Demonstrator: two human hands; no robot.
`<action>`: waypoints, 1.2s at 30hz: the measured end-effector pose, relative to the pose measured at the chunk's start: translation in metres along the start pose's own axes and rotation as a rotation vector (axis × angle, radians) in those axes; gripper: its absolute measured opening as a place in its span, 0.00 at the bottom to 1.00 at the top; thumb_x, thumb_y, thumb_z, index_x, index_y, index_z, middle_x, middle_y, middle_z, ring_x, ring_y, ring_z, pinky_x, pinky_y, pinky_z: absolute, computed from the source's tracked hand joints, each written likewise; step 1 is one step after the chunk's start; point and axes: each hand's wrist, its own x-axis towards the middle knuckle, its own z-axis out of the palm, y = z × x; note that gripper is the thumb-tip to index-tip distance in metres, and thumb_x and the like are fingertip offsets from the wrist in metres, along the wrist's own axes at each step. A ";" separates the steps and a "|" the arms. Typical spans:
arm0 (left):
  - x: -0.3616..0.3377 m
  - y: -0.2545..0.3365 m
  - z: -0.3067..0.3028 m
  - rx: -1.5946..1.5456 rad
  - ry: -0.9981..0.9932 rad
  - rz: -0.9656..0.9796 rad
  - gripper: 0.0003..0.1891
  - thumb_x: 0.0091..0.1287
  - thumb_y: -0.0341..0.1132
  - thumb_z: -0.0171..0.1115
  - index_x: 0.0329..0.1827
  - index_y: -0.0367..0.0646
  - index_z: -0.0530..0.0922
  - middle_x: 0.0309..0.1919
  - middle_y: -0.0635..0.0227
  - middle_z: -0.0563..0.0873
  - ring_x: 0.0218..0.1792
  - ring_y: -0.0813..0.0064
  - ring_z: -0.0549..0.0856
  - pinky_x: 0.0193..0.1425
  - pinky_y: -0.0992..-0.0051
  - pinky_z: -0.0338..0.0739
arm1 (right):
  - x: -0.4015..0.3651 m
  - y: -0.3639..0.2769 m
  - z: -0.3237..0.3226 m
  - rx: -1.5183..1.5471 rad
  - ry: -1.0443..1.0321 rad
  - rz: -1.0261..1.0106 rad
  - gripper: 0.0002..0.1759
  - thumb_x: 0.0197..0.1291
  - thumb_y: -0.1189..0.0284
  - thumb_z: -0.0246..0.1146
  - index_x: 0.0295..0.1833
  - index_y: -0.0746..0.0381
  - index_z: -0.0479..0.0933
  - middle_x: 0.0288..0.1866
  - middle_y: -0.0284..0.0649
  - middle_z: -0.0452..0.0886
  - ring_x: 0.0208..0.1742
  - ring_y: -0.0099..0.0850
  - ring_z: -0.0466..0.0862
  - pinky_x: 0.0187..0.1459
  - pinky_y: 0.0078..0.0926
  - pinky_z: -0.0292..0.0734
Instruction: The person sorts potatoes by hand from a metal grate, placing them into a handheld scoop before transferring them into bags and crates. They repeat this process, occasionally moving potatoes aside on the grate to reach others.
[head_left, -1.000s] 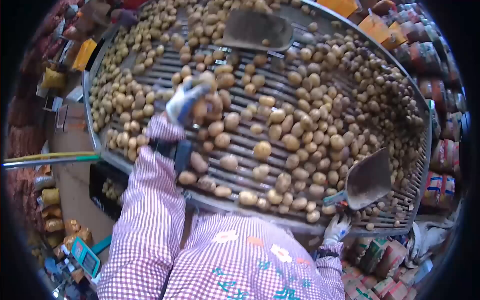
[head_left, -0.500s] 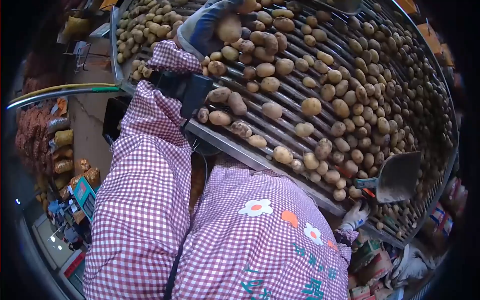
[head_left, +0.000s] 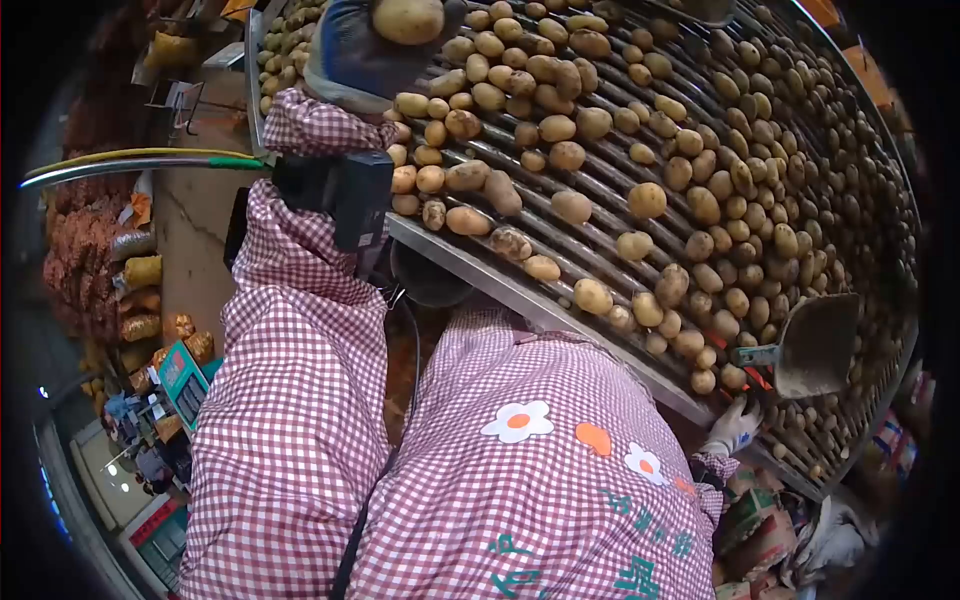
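My left hand (head_left: 362, 55), in a blue and grey glove, is at the upper left over the sorting table. A large potato (head_left: 408, 18) lies against its palm, held there; the fingertips are cut off or hidden. My right hand (head_left: 735, 426), in a pale glove, rests at the table's near edge on the right. Its fingers point up toward the table, apart, with nothing visible in them. Just above it is a dustpan-like scoop (head_left: 818, 345) with a greenish handle, lying among potatoes. Loose potatoes (head_left: 571, 207) are spread over the dark bars of the table (head_left: 600, 255).
A metal rim (head_left: 560, 315) runs along the table's near side. Potatoes (head_left: 790, 200) lie densely at the right. Another scoop (head_left: 700, 10) shows at the top. A black box (head_left: 362, 200) is on my left forearm. Filled sacks (head_left: 140, 270) stand on the floor at left.
My left hand has moved up and left with the potato, away from the other potatoes. The right hand stays at the table edge. The whole view has shifted slightly.
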 end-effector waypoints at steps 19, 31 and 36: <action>-0.048 0.101 0.020 0.023 -0.029 0.232 0.09 0.75 0.37 0.68 0.53 0.43 0.85 0.48 0.61 0.90 0.49 0.62 0.90 0.48 0.62 0.92 | -0.022 -0.018 -0.046 0.943 0.152 0.011 0.21 0.75 0.77 0.53 0.71 0.68 0.73 0.72 0.48 0.74 0.74 0.38 0.73 0.76 0.38 0.67; -0.148 -0.087 0.156 0.206 0.070 0.002 0.13 0.75 0.38 0.69 0.54 0.40 0.83 0.45 0.57 0.89 0.45 0.61 0.91 0.42 0.60 0.94 | -0.003 -0.194 -0.139 1.306 -0.722 -0.709 0.25 0.74 0.79 0.55 0.75 0.73 0.69 0.72 0.49 0.74 0.74 0.36 0.75 0.75 0.35 0.68; -0.192 -0.143 0.116 0.645 -0.361 0.106 0.21 0.81 0.42 0.59 0.70 0.41 0.77 0.62 0.49 0.83 0.61 0.59 0.87 0.55 0.67 0.91 | -0.021 -0.234 -0.159 1.530 -1.303 -0.540 0.40 0.74 0.66 0.62 0.83 0.71 0.56 0.76 0.50 0.70 0.71 0.38 0.78 0.73 0.38 0.72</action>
